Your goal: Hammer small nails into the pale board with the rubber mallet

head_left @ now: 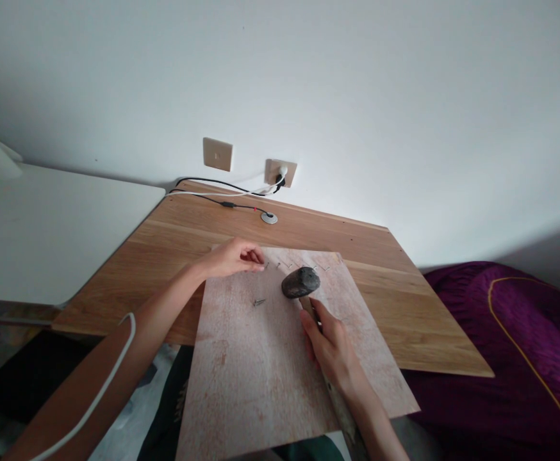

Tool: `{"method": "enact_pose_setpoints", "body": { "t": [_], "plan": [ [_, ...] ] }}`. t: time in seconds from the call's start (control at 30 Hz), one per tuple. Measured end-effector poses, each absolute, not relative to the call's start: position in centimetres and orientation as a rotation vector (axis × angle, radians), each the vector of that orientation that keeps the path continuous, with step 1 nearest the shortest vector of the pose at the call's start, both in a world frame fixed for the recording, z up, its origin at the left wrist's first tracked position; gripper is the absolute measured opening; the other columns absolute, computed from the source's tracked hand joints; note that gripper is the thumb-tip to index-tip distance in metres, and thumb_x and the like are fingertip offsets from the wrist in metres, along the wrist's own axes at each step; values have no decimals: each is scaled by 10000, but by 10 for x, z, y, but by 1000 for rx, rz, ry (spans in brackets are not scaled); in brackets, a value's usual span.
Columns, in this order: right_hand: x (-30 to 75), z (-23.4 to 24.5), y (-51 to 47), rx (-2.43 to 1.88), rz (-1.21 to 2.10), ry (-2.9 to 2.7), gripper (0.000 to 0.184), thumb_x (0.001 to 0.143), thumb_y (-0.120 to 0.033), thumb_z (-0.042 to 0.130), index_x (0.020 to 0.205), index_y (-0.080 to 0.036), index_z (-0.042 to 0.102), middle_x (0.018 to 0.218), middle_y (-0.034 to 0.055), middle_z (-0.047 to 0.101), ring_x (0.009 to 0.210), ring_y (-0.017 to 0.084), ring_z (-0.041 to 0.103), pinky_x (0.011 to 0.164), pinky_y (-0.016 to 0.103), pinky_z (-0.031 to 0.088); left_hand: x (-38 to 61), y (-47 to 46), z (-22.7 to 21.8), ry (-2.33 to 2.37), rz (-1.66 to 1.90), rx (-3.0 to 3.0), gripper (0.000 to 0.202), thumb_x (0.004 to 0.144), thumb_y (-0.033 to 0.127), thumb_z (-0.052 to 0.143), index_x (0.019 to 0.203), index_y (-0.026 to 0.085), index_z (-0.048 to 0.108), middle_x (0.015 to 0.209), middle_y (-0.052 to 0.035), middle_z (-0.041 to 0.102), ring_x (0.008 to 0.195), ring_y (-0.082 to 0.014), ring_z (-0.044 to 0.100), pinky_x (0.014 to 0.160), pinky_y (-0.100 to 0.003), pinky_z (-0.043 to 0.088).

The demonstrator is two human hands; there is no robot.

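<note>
The right hand (330,342) grips one black-headed, wooden-handled mallet (301,283); the left hand (241,257) pinches one thin silver nail (267,265); beneath both, one pale, rectangular wooden board (241,371).

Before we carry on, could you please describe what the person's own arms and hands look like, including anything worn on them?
The left hand and right hand are ungloved, with no watch or bracelet visible at either wrist. Both forearms show no sleeves. A thin white cord curves along the left forearm; whether it is attached, I cannot tell.
</note>
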State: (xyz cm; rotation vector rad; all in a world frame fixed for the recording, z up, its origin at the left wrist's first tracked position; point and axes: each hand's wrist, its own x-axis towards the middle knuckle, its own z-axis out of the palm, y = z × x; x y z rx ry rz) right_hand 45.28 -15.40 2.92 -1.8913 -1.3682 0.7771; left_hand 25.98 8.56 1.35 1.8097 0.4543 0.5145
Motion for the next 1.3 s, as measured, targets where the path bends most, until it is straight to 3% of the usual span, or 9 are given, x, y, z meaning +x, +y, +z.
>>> {"method": "enact_pose_setpoints", "body": {
  "t": [0.13,0.2,0.3,0.4,0.5,0.73,0.9,1.1,1.3],
  "plan": [
    [452,30,-154,-1895,796,-1370,432,1034,-528,411,1150,-164,612,519,-49,526,471,164,533,478,270,371,259,83,17,463,537,1863,344,907,440,741,749,144,666,635,5,643,565,-95,587,554,-219,455],
    [452,30,-154,-1893,785,-1377,422,1030,-529,412,1125,-169,611,520,-47,527,473,165,534,478,271,372,259,82,19,393,557,1830,257,883,396,771,906,149,703,808,-30,720,691,-115,660,649,-242,515],
    [452,30,-153,-1893,768,-1387,405,1027,-522,415,1099,-175,610,525,-45,532,475,164,533,475,270,369,259,80,21,334,566,1764,459,788,340,857,1177,188,665,1109,-78,735,884,-148,707,768,-288,552],
    [453,29,-154,-1894,766,-1387,403,1031,-517,416,1124,-179,613,530,-47,535,476,163,534,473,268,366,259,80,23,402,514,1811,324,852,446,798,938,162,671,834,-22,708,714,-127,654,668,-255,503],
    [453,29,-154,-1894,779,-1383,409,1033,-519,420,1133,-173,612,537,-46,539,479,162,544,477,267,371,258,81,25,445,489,1876,495,995,558,575,702,160,597,601,4,604,571,-110,563,595,-244,443],
    [452,32,-154,-1886,778,-1375,386,1033,-505,427,1099,-174,615,514,-53,529,447,153,520,466,266,354,256,82,26,360,563,1781,411,794,379,859,1089,180,653,935,-26,715,858,-145,689,769,-287,550],
    [452,31,-154,-1887,786,-1369,385,1040,-518,428,1092,-184,613,541,-45,534,481,156,540,468,266,350,256,84,21,437,454,1651,371,957,505,673,862,148,634,677,-14,675,593,-124,650,580,-255,522],
    [453,29,-154,-1890,794,-1371,410,1038,-524,423,1132,-174,616,523,-49,524,465,156,526,463,266,350,256,84,24,251,485,1489,330,849,201,803,1138,145,654,1182,-140,760,1009,-212,761,902,-375,602],
    [452,29,-153,-1889,798,-1351,402,1036,-523,435,1116,-174,618,543,-41,538,482,156,522,462,263,344,253,78,33,301,475,1371,327,923,316,758,1169,118,675,1208,-178,765,1019,-232,768,970,-419,585]
  ]
}}
